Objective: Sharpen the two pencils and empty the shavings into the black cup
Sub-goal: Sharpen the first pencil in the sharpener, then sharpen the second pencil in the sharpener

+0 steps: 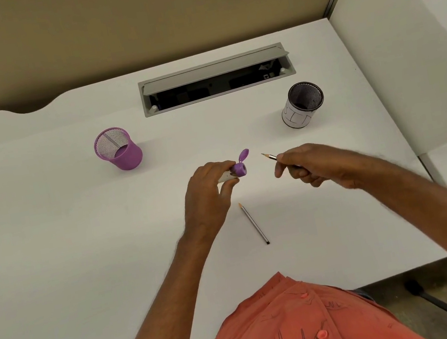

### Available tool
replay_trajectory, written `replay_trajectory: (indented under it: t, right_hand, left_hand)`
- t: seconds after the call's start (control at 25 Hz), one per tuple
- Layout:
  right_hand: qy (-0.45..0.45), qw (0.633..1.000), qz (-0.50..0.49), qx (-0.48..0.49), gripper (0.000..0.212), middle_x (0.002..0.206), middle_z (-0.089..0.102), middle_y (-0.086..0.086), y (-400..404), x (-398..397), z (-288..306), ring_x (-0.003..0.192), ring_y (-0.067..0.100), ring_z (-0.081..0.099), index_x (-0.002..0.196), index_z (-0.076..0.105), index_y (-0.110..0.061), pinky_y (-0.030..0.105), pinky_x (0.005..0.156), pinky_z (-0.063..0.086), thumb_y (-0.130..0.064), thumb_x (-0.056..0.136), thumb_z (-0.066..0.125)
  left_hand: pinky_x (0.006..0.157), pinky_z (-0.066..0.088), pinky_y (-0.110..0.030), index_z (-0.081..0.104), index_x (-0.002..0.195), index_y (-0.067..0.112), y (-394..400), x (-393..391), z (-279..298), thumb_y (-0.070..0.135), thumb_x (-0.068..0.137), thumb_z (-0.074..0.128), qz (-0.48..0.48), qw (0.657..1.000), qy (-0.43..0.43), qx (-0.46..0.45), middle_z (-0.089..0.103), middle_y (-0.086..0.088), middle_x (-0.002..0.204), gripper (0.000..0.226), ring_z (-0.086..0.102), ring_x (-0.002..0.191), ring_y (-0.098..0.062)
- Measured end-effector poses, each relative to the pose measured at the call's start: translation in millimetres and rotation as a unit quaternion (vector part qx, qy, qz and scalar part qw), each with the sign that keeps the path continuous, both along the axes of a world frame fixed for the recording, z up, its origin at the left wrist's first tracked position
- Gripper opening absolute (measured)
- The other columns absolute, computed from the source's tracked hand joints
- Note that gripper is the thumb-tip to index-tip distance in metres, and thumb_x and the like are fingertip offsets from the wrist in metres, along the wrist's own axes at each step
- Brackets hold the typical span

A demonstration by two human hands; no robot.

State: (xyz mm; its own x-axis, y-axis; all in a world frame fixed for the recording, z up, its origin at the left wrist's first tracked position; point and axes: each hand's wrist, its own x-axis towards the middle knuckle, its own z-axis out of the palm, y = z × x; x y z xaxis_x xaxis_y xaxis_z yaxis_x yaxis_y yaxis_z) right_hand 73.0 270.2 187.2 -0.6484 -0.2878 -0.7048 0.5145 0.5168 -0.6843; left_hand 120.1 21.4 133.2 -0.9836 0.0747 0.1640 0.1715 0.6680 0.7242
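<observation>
My left hand (208, 193) holds a purple pencil sharpener (236, 170) with a clear body, its small flip lid open and standing up. My right hand (308, 165) grips one pencil (270, 157), whose sharp tip points left toward the sharpener, a short gap apart from it. The second pencil (254, 223) lies on the white desk (48, 230) just below my hands, tip pointing away from me. The black mesh cup (304, 105), wrapped in white paper, stands upright at the back right.
A purple mesh cup (118, 148) stands at the back left. An open grey cable tray (215, 79) is set into the desk's rear. A white divider panel (392, 50) borders the right side. My orange shirt (303, 322) is at the near edge.
</observation>
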Motion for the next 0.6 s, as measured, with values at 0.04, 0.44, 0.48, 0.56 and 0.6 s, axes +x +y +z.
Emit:
replay_trajectory:
  t: [0.04, 0.44, 0.48, 0.56, 0.6]
  right_hand:
    - [0.028, 0.999, -0.030, 0.009, 0.031, 0.063, 0.038, -0.005, -1, 8, -11, 0.054, 0.013, 0.028, 0.099, 0.068, -0.013, 0.024, 0.050, 0.024, -0.030, 0.105, 0.042]
    - [0.264, 0.933, -0.001, 0.245, 0.014, 0.104, 0.060, 0.003, -21, 84, -140, 0.086, 0.023, 0.066, 0.111, 0.063, -0.016, 0.036, 0.075, 0.053, -0.025, 0.100, 0.059]
    - [0.268, 0.930, 0.004, 0.251, 0.016, 0.104, 0.061, 0.003, -22, 85, -144, 0.087, 0.024, 0.065, 0.113, 0.063, -0.016, 0.036, 0.076, 0.052, -0.024, 0.100, 0.059]
    - [0.271, 0.928, 0.009, 0.255, 0.019, 0.104, 0.062, 0.004, -22, 87, -150, 0.089, 0.025, 0.063, 0.116, 0.060, -0.014, 0.035, 0.075, 0.048, -0.021, 0.099, 0.060]
    - [0.270, 0.928, 0.013, 0.258, 0.018, 0.103, 0.063, 0.004, -22, 88, -152, 0.090, 0.026, 0.062, 0.115, 0.058, -0.013, 0.035, 0.074, 0.046, -0.020, 0.099, 0.061]
  left_hand:
    - [0.085, 0.049, -0.030, 0.070, 0.111, 0.024, 1, 2, -1, 0.015, 0.088, 0.074, 0.007, 1.000, -0.015, 0.021, 0.070, 0.010, 0.103, 0.025, 0.059, 0.095, -0.012]
    - [0.089, 0.049, -0.027, 0.071, 0.114, 0.023, 3, 21, -10, 0.018, 0.088, 0.075, 0.022, 0.995, -0.074, 0.055, 0.071, 0.010, 0.107, 0.026, 0.061, 0.100, -0.011]
    - [0.089, 0.050, -0.028, 0.071, 0.115, 0.023, 3, 22, -11, 0.019, 0.089, 0.075, 0.023, 0.995, -0.077, 0.052, 0.071, 0.010, 0.108, 0.027, 0.061, 0.101, -0.011]
    - [0.090, 0.050, -0.029, 0.070, 0.116, 0.022, 3, 26, -13, 0.020, 0.089, 0.075, 0.025, 0.995, -0.082, 0.047, 0.071, 0.010, 0.109, 0.028, 0.061, 0.102, -0.010]
    - [0.090, 0.051, -0.030, 0.070, 0.117, 0.022, 3, 27, -13, 0.020, 0.089, 0.075, 0.025, 0.995, -0.084, 0.046, 0.071, 0.009, 0.109, 0.028, 0.061, 0.102, -0.011]
